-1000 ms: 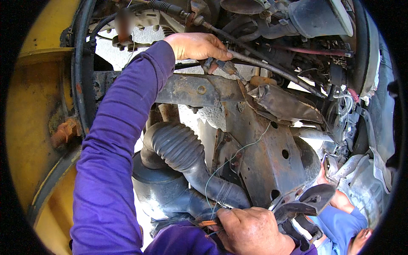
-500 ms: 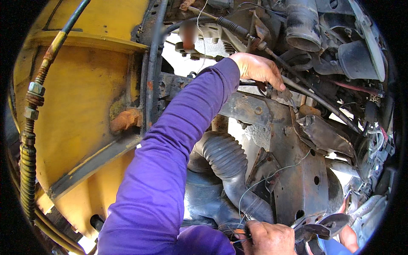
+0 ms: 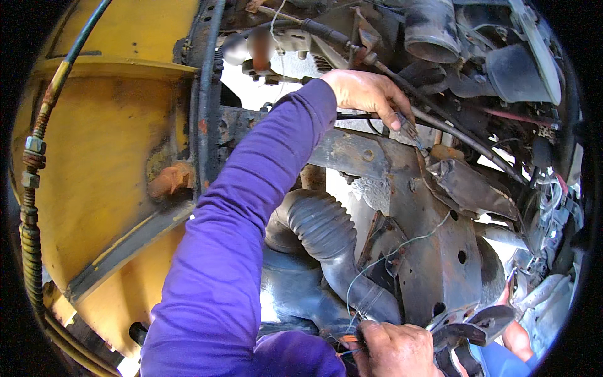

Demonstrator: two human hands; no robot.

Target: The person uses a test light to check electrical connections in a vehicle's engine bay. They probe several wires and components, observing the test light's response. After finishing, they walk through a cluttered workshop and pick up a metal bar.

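My left hand [image 3: 370, 100] pinches a far connector [image 3: 409, 130]; my right hand [image 3: 401, 352] grips an orange piece [image 3: 349, 338]; the green wire [image 3: 400, 244] wants slack.

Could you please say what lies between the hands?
Between the left hand and right hand, the head view shows a metal beam, green wire and black hose.

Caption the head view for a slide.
Left hand on a connector, right hand by a green wire and ribbed hose.
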